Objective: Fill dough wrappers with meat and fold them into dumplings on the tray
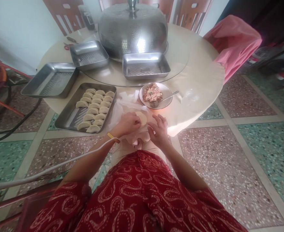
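My left hand [128, 124] pinches a round pale dumpling wrapper [142, 118] at the table's near edge, over a sheet of white plastic [125, 103]. Just to the right of the wrapper, my right hand [159, 129] hovers with its fingers spread, holding nothing. A white bowl [166, 91] of pink minced filling with a spoon [172, 95] stands just beyond my hands. To the left, a steel tray [66, 119] holds several folded dumplings [95, 108] in rows.
Three empty steel trays [50, 80] [90, 54] [145, 66] stand further back, two on a glass turntable. A big perforated steel dome cover [133, 29] fills the table's middle. A pink cloth [231, 45] drapes over a chair at the right. Wooden chairs stand behind.
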`<action>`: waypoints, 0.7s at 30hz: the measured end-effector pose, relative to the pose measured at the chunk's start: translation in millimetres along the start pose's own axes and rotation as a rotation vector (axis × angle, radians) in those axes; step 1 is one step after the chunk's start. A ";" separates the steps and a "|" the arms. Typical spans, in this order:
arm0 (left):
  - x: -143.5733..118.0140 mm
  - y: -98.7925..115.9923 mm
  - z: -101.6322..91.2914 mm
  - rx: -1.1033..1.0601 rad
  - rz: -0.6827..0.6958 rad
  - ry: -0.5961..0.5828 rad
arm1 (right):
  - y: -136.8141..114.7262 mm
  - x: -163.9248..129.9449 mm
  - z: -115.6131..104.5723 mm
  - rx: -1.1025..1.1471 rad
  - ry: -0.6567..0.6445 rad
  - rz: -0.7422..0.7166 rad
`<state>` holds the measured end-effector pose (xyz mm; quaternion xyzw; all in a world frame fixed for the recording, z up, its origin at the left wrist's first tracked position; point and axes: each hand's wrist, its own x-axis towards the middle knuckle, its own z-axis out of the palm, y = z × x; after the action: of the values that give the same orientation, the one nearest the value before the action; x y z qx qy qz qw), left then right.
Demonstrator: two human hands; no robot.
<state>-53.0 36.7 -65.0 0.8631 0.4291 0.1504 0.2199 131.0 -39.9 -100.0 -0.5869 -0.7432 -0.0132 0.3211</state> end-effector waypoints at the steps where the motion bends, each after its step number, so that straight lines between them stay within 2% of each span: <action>1: 0.4 0.8 0.0 0.011 -0.010 -0.004 | -0.3 0.8 0.6 -0.004 -0.003 -0.004; 8: 4.7 2.6 -5.5 0.085 -0.046 -0.010 | -4.8 18.5 0.4 -0.002 -0.008 -0.060; 14: 5.1 5.4 -14.4 0.135 0.020 0.021 | -10.2 39.8 1.7 -0.032 -0.045 -0.133; 21: -1.3 8.4 -8.2 0.116 0.051 0.052 | -12.2 38.9 -0.3 -0.081 -0.124 -0.152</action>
<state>-51.8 33.3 -53.8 0.8808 0.4206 0.1533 0.1543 116.3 -10.3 -76.2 -0.5413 -0.8027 -0.0315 0.2486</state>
